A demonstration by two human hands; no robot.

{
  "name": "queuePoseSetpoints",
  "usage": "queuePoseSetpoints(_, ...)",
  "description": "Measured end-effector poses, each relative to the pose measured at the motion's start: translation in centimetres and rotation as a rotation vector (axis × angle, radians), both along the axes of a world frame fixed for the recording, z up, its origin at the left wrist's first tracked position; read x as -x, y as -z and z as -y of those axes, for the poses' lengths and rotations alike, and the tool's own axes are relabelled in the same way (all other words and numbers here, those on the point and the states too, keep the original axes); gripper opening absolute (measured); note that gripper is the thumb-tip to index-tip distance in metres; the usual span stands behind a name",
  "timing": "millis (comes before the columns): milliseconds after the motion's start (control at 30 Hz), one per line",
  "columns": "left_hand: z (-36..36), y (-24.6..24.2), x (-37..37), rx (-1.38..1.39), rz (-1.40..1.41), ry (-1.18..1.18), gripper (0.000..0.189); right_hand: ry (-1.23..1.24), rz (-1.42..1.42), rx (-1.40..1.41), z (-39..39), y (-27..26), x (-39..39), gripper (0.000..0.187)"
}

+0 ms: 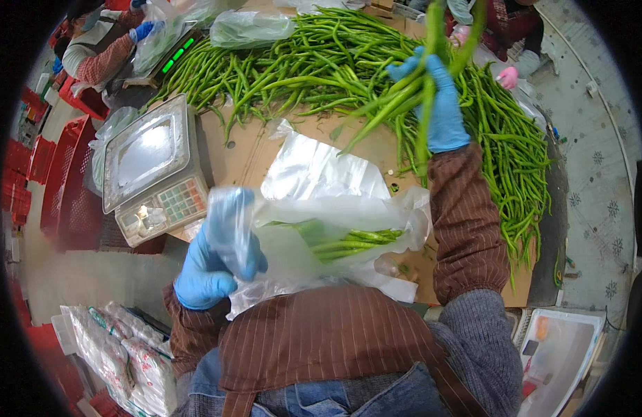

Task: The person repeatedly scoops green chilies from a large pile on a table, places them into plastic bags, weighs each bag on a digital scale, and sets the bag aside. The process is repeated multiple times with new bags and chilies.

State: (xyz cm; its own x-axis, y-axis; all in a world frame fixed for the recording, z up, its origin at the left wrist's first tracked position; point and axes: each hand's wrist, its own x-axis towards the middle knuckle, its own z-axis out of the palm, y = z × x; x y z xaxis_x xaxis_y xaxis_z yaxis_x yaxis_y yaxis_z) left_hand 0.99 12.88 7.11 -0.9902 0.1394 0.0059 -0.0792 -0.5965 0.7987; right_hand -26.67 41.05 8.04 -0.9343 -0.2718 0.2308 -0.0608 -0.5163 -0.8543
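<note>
My right hand [441,104], in a blue glove, grips several long green chili peppers [386,107] above a broad heap of the same peppers [347,57]. My left hand [217,255], also gloved in blue, holds one end of a clear plastic bag [295,245]; part of the film covers its fingers. Inside the bag lie some green peppers [360,242], seen through the cloudy film. The bag is low, close to my brown striped apron [331,333]. Beyond it, a flat sheet of white plastic film [321,167] rests on the cardboard-covered table [237,135].
To the left stands a digital scale [159,167] with a keypad. Farther off are a filled bag [252,29] and a second scale with a lit display [177,54]. Co-workers' gloved hands [141,32] appear across the table. Red crates [65,182] stand left; packs of bags [128,359] lie lower left.
</note>
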Motion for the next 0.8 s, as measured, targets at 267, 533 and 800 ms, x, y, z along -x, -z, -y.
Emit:
queuePoseSetpoints(267, -1.6, -1.0, 3.0, 0.173, -0.011, -0.137, 0.102, -0.489, -0.067, 0.417, -2.7, -5.4, -6.2, 0.045)
queuePoseSetpoints(533, -0.1, 0.4, 1.6, -0.167, 0.100, -0.208, 0.082, -1.157, -0.078, -0.577, 6.8, 1.2, -12.3, 0.065)
queuePoseSetpoints(800, 1.9, 2.6, -1.6, -0.522, -0.002, -0.016, 0.055, -0.944, -0.334, -1.380, 6.8, 13.6, -7.6, 0.066)
